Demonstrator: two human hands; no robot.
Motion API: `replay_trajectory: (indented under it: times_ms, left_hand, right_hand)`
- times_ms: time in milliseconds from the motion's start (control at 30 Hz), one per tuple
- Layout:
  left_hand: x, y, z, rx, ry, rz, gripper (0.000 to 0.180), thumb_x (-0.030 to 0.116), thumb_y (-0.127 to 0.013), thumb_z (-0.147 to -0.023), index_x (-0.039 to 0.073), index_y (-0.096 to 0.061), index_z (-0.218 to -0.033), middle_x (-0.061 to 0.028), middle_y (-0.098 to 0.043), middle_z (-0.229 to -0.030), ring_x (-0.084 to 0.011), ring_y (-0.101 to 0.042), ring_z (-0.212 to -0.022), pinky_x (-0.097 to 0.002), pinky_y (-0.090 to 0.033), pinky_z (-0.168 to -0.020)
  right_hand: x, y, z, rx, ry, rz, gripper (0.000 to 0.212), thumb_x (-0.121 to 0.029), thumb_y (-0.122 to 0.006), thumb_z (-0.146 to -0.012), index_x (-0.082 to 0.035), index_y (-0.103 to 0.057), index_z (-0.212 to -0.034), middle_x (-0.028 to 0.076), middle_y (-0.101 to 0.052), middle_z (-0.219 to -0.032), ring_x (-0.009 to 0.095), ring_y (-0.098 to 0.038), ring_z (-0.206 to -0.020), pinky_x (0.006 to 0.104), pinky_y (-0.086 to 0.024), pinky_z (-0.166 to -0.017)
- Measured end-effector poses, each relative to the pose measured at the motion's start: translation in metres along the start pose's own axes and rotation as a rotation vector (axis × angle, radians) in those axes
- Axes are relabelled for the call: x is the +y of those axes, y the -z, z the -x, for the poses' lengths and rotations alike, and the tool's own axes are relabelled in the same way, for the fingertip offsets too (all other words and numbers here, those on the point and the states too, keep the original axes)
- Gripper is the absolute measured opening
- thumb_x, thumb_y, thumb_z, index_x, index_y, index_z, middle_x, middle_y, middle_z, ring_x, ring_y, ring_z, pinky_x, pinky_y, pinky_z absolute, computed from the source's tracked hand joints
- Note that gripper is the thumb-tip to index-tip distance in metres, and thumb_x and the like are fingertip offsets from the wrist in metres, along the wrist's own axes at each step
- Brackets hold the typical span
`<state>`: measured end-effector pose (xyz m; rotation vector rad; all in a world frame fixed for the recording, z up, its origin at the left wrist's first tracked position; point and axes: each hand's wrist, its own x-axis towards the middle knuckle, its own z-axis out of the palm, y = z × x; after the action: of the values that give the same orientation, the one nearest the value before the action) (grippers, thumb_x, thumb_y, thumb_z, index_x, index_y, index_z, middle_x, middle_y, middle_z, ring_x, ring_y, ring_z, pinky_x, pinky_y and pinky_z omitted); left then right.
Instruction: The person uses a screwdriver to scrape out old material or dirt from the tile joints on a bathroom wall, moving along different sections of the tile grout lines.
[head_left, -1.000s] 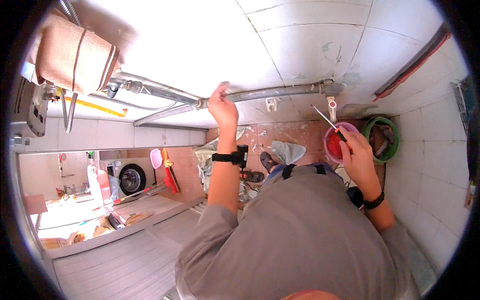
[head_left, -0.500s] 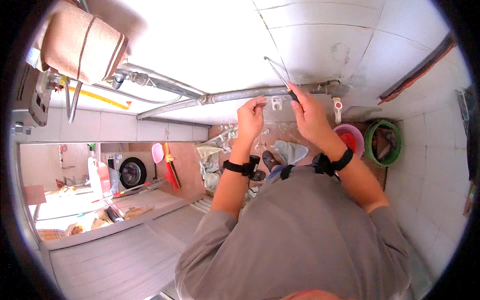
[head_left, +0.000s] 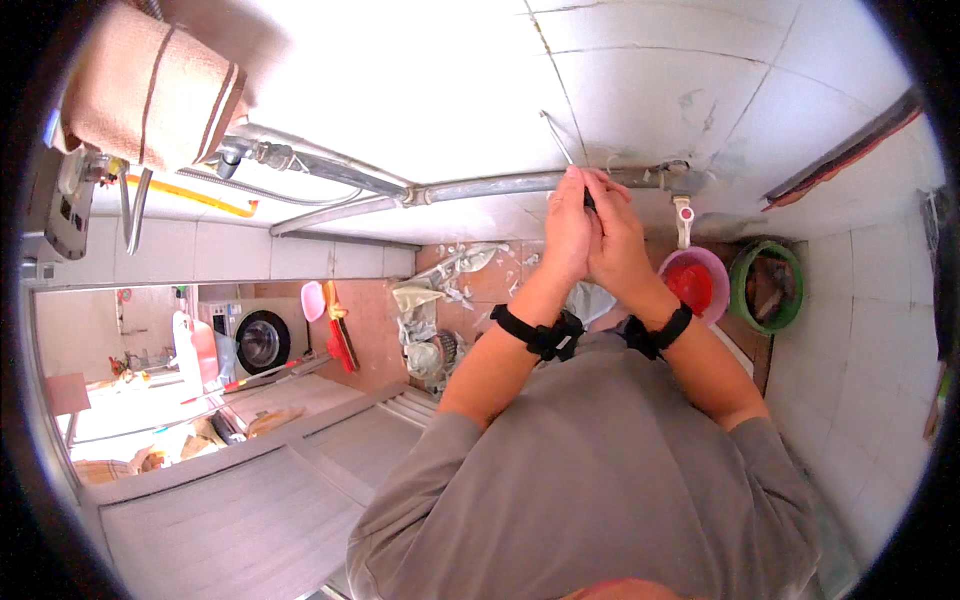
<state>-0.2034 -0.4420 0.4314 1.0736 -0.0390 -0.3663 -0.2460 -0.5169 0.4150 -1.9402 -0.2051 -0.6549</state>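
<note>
Out in front of me, both hands are together around a screwdriver (head_left: 558, 140), its thin metal shaft pointing up and to the left toward the tiled wall. My right hand (head_left: 616, 240) is closed on the dark handle, which mostly disappears among the fingers. Pressed against it from the left, my left hand (head_left: 568, 228) is closed too, fingertips at the base of the shaft. Behind the hands runs a grey pipe (head_left: 480, 190) along the wall. Whether the screwdriver's tip touches the tiles I cannot tell.
A white tap (head_left: 684, 214) sits above a pink basin (head_left: 716, 275) with something red inside. Beside it is a green bucket (head_left: 745, 300). Scraps and plastic bags (head_left: 425, 300) litter the floor. At left are a towel (head_left: 150, 90), a door (head_left: 240, 520) and a washing machine (head_left: 262, 340).
My left hand has moved right, from apart to against my right hand, and closed at the screwdriver. The white clip-like piece on the wall is now hidden behind my hands.
</note>
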Motion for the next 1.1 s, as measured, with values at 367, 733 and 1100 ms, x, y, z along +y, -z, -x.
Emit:
replay_trajectory:
  times_ms: [367,733,1100]
  left_hand:
    - [0.0,-0.002,-0.002,0.07,-0.031,-0.059,0.039,0.031,-0.03,-0.105,0.001,-0.052,-0.092,-0.0151,-0.062,-0.085,-0.0186,-0.057,-0.078,-0.0311,-0.049,-0.075]
    - [0.007,-0.006,-0.002,0.068,-0.074,-0.196,0.04,0.03,-0.029,-0.105,0.001,-0.052,-0.088,-0.0151,-0.064,-0.084,-0.0185,-0.057,-0.074,-0.0306,-0.05,-0.072]
    - [0.053,-0.011,0.002,0.04,-0.141,-0.123,0.047,0.033,-0.025,-0.104,-0.001,-0.054,-0.09,-0.0185,-0.065,-0.088,-0.0235,-0.06,-0.079,-0.0346,-0.05,-0.075]
  right_hand:
    - [0.003,-0.003,0.003,0.001,-0.048,-0.075,0.053,-0.005,-0.056,-0.085,-0.001,-0.041,-0.135,0.021,-0.051,-0.129,0.039,-0.047,-0.119,0.0435,-0.04,-0.1]
    - [-0.002,-0.002,-0.002,0.037,-0.026,-0.082,0.052,-0.006,-0.055,-0.085,0.0,-0.041,-0.135,0.021,-0.051,-0.128,0.039,-0.047,-0.119,0.0422,-0.039,-0.1]
    - [-0.04,-0.001,-0.03,-0.047,-0.058,0.086,0.056,-0.001,-0.056,-0.082,-0.005,-0.044,-0.136,0.019,-0.053,-0.119,0.038,-0.057,-0.102,0.0388,-0.049,-0.082]
